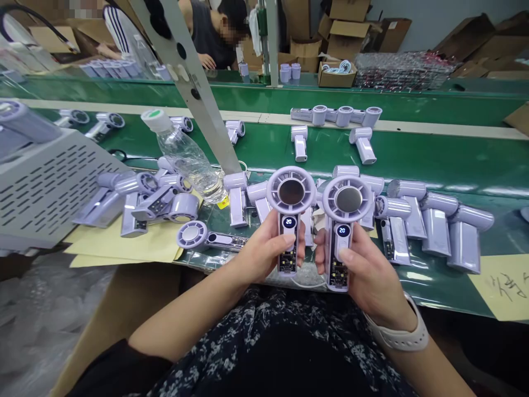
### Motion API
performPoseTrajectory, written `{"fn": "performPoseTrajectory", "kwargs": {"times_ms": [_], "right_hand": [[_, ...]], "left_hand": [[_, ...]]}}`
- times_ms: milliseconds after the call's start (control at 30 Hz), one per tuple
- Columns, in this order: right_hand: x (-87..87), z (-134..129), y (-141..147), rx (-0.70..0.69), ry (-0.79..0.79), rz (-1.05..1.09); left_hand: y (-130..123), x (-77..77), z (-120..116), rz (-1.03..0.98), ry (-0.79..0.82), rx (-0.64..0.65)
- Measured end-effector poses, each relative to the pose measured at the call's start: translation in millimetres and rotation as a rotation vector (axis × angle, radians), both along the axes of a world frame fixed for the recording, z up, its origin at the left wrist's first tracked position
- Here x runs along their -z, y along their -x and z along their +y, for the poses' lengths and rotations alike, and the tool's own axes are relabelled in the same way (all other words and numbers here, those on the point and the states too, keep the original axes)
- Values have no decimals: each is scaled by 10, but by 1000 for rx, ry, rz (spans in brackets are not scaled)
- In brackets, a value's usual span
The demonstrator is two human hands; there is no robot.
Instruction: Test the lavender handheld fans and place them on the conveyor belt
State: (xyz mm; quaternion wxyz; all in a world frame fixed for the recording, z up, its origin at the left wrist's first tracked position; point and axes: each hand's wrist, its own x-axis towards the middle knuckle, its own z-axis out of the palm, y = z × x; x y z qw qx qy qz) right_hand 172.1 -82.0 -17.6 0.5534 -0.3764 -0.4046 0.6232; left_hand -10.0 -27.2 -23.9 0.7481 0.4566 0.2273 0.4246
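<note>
At twelve o'clock, gripping a lilac fan (289,221) in the left hand (264,249). Toward one o'clock, clasping a second fan (343,230) in the right hand (371,273).

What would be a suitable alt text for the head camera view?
Two bare hands hold up lilac handheld fans side by side, displays reading 20. Similar units and a tilted plastic bottle surround them on a green workbench; people appear beyond.
</note>
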Motion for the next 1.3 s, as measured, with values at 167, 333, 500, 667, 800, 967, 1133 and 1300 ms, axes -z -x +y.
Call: {"fn": "performPoseTrajectory", "kwargs": {"times_ms": [167,333,500,667,800,967,1133,1300], "right_hand": [[25,-39,8,-3,34,32],[-29,-45,-34,6,10,-48],[-48,16,-19,1,25,-93],[-23,31,23,-15,-4,-83],[-21,21,30,-8,33,-25],[-10,26,-19,11,47,62],[34,9,-47,6,74,154],[82,18,-25,-16,106,278]], "left_hand": [[-20,18,-1,4,48,-12],[48,-44,10,58,-51,29],[68,-46,58,108,-71,-29],[48,-3,27,119,-65,-57],[20,-27,6,76,-63,-61],[23,-66,13,85,-103,-29],[12,-37,8,165,-32,-97],[-30,-33,-7,173,74,-196]]}}
